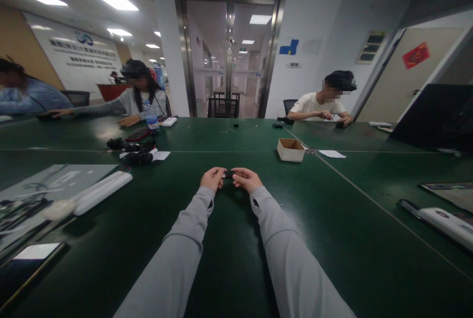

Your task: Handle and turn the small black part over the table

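Observation:
Both my hands meet over the green table (229, 239), a little short of its middle seam. Between them is a small black piece (229, 174) with a light, possibly metallic, end on the left; it is too small to tell its kind. My left hand (212, 179) pinches the light end between thumb and fingers. On the other side, my right hand (248, 180) grips the black part, its fingers closed and partly covering it. Grey sleeves cover both forearms.
An open box (290, 150) stands ahead to the right, near a white paper (332, 154). Black gear (138, 153) and a water bottle (151, 117) lie ahead left. A long white device (103, 192) and a phone (31, 269) are at left. Several people sit across the table.

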The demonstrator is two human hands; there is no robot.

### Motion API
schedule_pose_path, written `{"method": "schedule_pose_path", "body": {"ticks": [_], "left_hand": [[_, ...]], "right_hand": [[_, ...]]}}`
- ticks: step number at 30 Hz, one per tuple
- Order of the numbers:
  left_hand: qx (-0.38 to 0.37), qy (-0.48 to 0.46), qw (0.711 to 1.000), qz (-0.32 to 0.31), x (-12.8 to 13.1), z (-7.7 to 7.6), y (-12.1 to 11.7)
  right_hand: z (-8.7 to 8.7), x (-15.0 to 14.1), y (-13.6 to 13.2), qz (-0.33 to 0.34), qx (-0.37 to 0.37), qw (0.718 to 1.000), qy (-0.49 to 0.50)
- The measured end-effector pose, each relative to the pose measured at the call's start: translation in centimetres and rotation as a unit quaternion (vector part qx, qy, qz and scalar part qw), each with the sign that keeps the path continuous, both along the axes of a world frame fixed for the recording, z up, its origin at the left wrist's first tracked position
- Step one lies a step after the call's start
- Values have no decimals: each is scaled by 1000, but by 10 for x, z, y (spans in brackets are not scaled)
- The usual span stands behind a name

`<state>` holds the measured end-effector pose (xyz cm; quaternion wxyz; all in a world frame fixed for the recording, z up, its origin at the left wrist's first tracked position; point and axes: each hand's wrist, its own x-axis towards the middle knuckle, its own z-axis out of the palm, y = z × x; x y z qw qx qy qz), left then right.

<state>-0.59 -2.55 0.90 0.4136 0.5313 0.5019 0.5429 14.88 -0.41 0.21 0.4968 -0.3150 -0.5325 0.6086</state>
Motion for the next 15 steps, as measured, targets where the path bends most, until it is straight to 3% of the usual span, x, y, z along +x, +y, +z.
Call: {"method": "schedule_pose_path", "body": {"ticks": [6, 9, 15], "left_hand": [[24, -21, 999, -23, 2, -2, 0], [2, 5, 1000, 6, 3, -3, -1], [49, 48, 998, 15, 5, -4, -1]], "right_hand": [[0, -1, 1, -39, -23, 999, 8], [-1, -1, 1, -38, -22, 999, 12], [0, 0, 1, -31, -29, 999, 17]]}}
